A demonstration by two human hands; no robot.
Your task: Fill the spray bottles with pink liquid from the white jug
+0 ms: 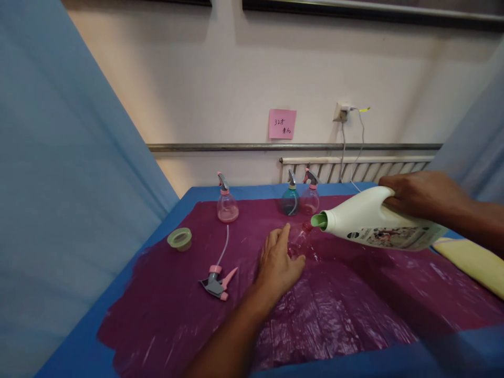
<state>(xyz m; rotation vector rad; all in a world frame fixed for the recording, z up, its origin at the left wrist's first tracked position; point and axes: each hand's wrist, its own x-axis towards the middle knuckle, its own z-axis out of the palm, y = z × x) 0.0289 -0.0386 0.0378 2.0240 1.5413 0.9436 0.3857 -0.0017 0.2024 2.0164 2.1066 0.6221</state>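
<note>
My right hand (423,197) grips the handle of a white detergent jug (378,223), tipped on its side with its green spout (318,220) pointing left, just above a small clear pink bottle (300,240). My left hand (277,262) wraps around that bottle on the purple plastic sheet (354,304). The bottle's pink and grey spray head (218,281) lies to the left with its tube stretched out. A green cap (180,239) sits farther left.
Three spray bottles stand at the back: a pink one (227,202), a teal one (290,197) and another pink one (311,195). A yellow cloth (470,260) lies at the right. Blue curtains (59,184) flank the table; a radiator (354,169) runs behind.
</note>
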